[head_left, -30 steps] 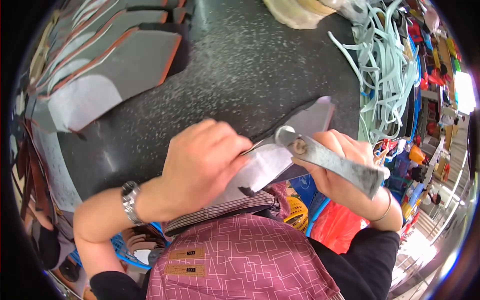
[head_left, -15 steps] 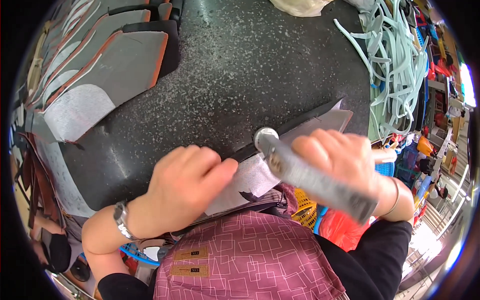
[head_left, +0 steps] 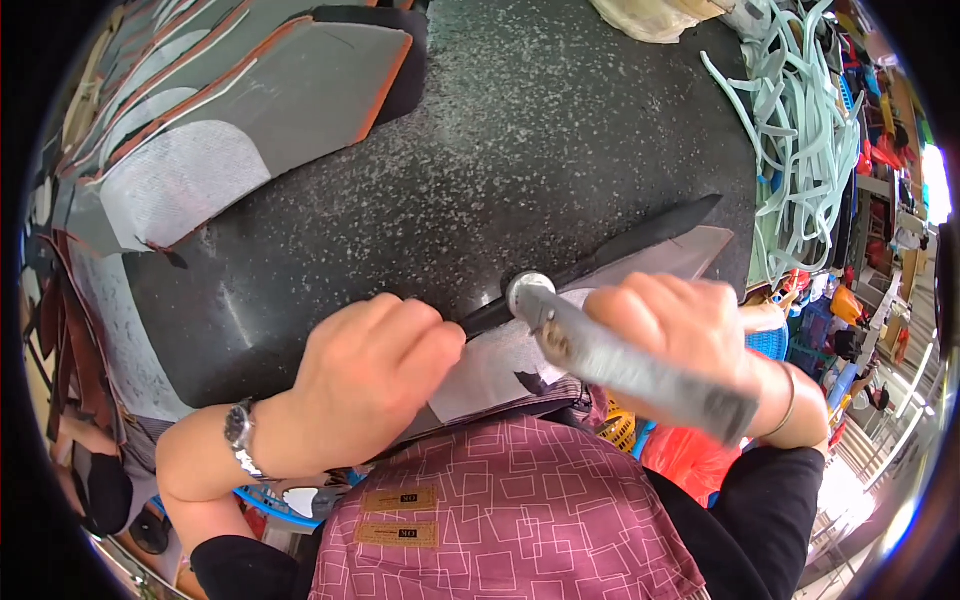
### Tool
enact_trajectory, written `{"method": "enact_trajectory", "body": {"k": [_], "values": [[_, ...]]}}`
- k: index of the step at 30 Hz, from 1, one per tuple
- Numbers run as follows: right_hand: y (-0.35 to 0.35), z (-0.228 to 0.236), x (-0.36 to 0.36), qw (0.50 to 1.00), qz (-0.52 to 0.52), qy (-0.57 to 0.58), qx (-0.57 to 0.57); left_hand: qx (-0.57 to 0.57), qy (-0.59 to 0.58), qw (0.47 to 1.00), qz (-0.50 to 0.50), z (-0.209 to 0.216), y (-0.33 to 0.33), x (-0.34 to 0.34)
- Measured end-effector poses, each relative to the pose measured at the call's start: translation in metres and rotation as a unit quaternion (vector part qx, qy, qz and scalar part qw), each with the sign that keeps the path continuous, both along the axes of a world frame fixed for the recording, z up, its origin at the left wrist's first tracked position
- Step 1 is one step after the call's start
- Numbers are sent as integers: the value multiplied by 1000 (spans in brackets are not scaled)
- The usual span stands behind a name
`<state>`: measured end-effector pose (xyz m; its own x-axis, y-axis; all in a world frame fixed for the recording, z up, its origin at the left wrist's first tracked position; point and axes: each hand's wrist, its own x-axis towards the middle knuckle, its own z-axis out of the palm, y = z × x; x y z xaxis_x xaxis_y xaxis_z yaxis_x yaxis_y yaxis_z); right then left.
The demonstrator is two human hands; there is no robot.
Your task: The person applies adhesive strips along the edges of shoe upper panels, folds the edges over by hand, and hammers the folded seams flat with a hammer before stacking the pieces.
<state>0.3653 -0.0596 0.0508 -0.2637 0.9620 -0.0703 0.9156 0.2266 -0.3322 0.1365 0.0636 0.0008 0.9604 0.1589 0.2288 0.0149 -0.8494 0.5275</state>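
My right hand [head_left: 675, 325] is closed around the handle of a metal hammer [head_left: 620, 365]. The hammer's round face lies at the folded black edge [head_left: 655, 228] of a grey shoe-upper piece [head_left: 490, 365], touching it or just above it. Left of the hammer head, my left hand [head_left: 375, 375] pinches the same edge, with thumb and fingers pressed together. This piece lies slantwise along the near side of the black worktop [head_left: 480, 170], its pointed end toward the right. Its lower part is partly hidden by my hands and the hammer.
Similar grey pieces with orange edges and white patches [head_left: 185, 170] overlap at the far left. A tangle of pale green strips [head_left: 800, 140] hangs along the right side. A cream bag [head_left: 655, 15] sits at the back. Below the table edge are a yellow basket [head_left: 622, 428] and a red bag [head_left: 690, 455].
The view has shifted slightly, so the worktop and stacked pieces appear farther right. The hammer head sits slightly lower against the edge. Both hands keep their holds.
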Motion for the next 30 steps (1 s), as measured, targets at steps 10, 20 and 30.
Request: {"method": "enact_trajectory", "body": {"k": [10,20,30], "values": [[19,9,-31,998,1,58,24,319,-60,943,-69,-1,-10,-15],[17,14,-59,999,26,4,33,145,-53,986,-62,2,7,-53],[16,13,-88,999,30,-4,-17,45,-3,989,-139,9,35,-77]]}}
